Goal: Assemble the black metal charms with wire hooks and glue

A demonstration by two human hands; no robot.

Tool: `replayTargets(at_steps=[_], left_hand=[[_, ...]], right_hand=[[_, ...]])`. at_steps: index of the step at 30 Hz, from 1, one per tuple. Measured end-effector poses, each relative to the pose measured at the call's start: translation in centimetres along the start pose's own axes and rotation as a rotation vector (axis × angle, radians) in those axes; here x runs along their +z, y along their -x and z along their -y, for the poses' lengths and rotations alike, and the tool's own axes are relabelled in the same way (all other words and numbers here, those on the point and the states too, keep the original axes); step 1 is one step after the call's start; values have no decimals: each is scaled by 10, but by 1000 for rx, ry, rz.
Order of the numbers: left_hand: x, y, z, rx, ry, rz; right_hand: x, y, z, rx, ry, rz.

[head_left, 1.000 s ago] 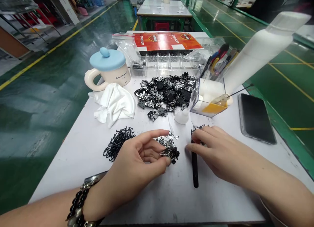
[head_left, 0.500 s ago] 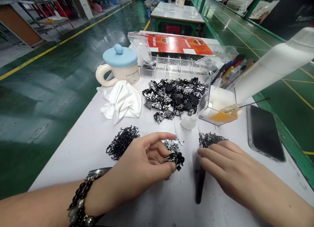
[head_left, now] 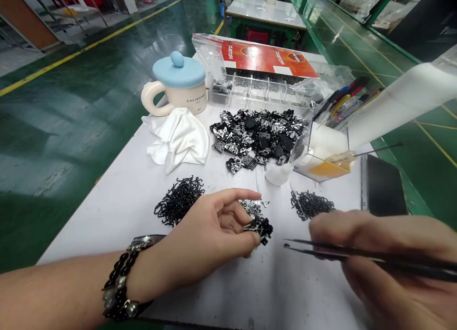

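My left hand (head_left: 214,232) rests on the white table (head_left: 117,201) with thumb and fingers pinched on a small cluster of black and silver metal clips (head_left: 260,226). My right hand (head_left: 385,263) is low at the right and holds black tweezers (head_left: 342,254), whose tips point left toward that cluster, a short gap away. A few loose silver parts (head_left: 254,206) lie just behind the left fingers. A heap of black hooks (head_left: 178,205) lies left of the hand, and a smaller heap of black hooks (head_left: 311,204) lies beyond the tweezers.
A big pile of black and silver clips (head_left: 259,137) fills the table's middle. Behind it are a clear compartment box (head_left: 257,88), an orange carton (head_left: 271,58) and plastic bags. A lidded mug (head_left: 178,85), a white cloth (head_left: 180,139), a clear tool holder (head_left: 323,149), a small white bottle (head_left: 279,174) and a phone (head_left: 383,185) stand around.
My right hand has picked the tweezers up off the table and turned them so the tips point left. The left hand has kept its pinch on the clips. The view has shifted slightly.
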State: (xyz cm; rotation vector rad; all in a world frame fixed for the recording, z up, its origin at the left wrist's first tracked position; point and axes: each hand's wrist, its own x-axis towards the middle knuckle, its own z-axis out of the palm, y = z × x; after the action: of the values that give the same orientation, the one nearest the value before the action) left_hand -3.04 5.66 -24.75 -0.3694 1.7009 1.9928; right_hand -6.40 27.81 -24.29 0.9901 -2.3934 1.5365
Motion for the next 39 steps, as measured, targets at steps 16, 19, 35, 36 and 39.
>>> replayTargets(at_steps=[16,19,35,36,39], left_hand=[[2,3,8,120,-33,-38],[3,3,8,141,-45,-45],[1,4,5,65,40,10],[0,5,5,55,40,16],[-1,6,5,50,26,21]], right_hand=[[29,-7,-5,158,-249,20],[31,-8,-5,208,-336,15],[36,4,-1,119,-461,-86],[36,5,-1,114,-460,-70],[35,4,-2,87,-448,-43]])
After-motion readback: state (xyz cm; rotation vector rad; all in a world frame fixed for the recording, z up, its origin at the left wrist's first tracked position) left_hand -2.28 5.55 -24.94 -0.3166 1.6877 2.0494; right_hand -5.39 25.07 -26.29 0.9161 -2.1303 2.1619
